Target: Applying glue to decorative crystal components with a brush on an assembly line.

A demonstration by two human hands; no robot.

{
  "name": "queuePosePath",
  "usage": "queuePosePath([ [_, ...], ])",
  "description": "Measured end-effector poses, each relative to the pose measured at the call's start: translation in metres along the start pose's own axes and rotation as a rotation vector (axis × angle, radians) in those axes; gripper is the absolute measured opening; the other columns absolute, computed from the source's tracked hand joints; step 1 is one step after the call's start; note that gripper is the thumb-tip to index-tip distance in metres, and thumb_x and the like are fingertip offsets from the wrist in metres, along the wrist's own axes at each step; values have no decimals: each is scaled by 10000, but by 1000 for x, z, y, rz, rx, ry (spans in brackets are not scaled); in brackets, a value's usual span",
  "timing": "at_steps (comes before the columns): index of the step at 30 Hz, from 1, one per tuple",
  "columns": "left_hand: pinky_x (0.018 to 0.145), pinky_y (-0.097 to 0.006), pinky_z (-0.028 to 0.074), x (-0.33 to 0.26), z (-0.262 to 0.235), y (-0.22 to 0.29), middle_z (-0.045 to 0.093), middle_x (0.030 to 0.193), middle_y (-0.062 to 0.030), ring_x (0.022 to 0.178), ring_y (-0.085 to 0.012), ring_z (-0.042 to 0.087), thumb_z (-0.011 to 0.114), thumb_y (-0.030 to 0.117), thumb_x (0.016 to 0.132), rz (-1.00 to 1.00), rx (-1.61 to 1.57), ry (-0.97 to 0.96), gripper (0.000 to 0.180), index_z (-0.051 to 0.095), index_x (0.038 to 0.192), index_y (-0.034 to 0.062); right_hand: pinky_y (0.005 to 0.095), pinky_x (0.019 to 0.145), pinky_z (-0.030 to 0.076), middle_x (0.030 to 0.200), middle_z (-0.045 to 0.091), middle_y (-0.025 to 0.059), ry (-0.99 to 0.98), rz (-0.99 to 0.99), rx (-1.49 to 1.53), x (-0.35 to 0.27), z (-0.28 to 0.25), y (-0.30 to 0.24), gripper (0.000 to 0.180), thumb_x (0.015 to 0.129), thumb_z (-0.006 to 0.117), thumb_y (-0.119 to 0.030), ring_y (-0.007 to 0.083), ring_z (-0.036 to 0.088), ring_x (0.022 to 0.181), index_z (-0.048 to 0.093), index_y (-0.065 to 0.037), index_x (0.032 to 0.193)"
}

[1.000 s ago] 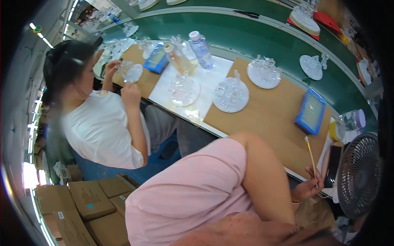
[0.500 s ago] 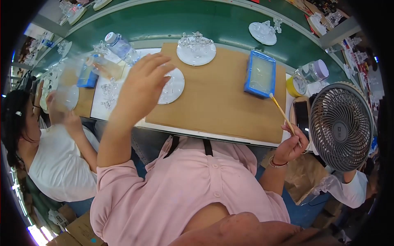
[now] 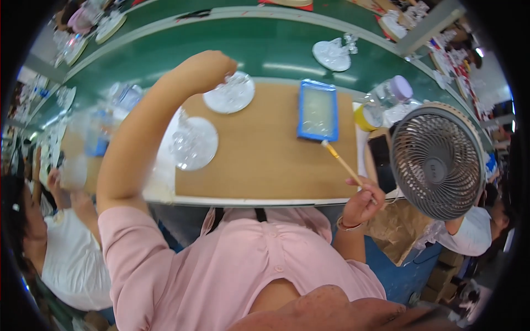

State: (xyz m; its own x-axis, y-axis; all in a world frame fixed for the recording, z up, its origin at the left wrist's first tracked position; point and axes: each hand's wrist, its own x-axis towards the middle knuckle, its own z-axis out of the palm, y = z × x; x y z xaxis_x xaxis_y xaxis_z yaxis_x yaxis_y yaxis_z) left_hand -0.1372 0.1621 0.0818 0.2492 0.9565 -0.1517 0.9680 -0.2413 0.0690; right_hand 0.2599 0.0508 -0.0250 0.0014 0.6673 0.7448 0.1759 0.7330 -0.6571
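My left hand [image 3: 216, 67] reaches to the far side of the table. Its fingers curl down, closed, at the clear ornament [image 3: 236, 81] on the farther white round base [image 3: 223, 103]; the fingertips are partly hidden. A second white round base [image 3: 205, 151], nearer to me, carries another clear ornament [image 3: 186, 148] and lies beside my left forearm. In my right hand [image 3: 364, 203], near the table's front edge, a thin wooden paintbrush [image 3: 343, 163] is held. Its pale tip points at the near edge of a blue-rimmed tray [image 3: 301, 113] containing something pale and translucent.
Brown cardboard [image 3: 259, 171] covers the table. At right stand a grey fan [image 3: 436, 168], a phone [image 3: 381, 160], a yellow-sided tub [image 3: 367, 117] and a lilac-lidded jar [image 3: 399, 88]. Another white base [image 3: 331, 59] sits on the green surface beyond. A co-worker [image 3: 72, 254] sits at left.
My left hand has moved from above the nearer base to the ornament on the farther one, its fingers curling down. My right hand still holds the brush near the tray. The whole view has shifted.
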Motion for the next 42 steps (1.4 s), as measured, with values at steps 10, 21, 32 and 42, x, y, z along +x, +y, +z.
queuePosePath([
  [10,666,-477,483,133,-24,-43,642,780,-219,758,-389,619,579,119,697,19,130,213,124,650,691,17,386,764,524,976,628,183,-80,131,167,-17,-4,12,169,973,451,-158,257,660,806,488,-44,1093],
  [21,1016,-403,382,139,-20,-21,469,1334,-232,1226,-375,462,720,126,754,-62,-45,266,788,292,1409,29,350,653,519,904,644,151,1,-6,92,1,-12,15,176,894,515,2,253,662,738,492,-35,1065],
  [32,787,-332,506,-74,14,-91,622,1091,-141,928,-197,606,741,127,775,-183,-382,-203,547,506,1260,30,373,645,508,967,637,138,-21,-179,141,-15,-14,18,242,870,570,-23,295,634,767,519,-47,1105],
  [42,705,-355,519,-119,4,-1,641,944,-135,838,-290,628,788,75,643,-154,-169,-77,432,632,1042,29,380,728,508,1003,608,114,-66,-149,162,-44,-29,33,258,852,587,-40,299,609,893,538,-52,1105],
])
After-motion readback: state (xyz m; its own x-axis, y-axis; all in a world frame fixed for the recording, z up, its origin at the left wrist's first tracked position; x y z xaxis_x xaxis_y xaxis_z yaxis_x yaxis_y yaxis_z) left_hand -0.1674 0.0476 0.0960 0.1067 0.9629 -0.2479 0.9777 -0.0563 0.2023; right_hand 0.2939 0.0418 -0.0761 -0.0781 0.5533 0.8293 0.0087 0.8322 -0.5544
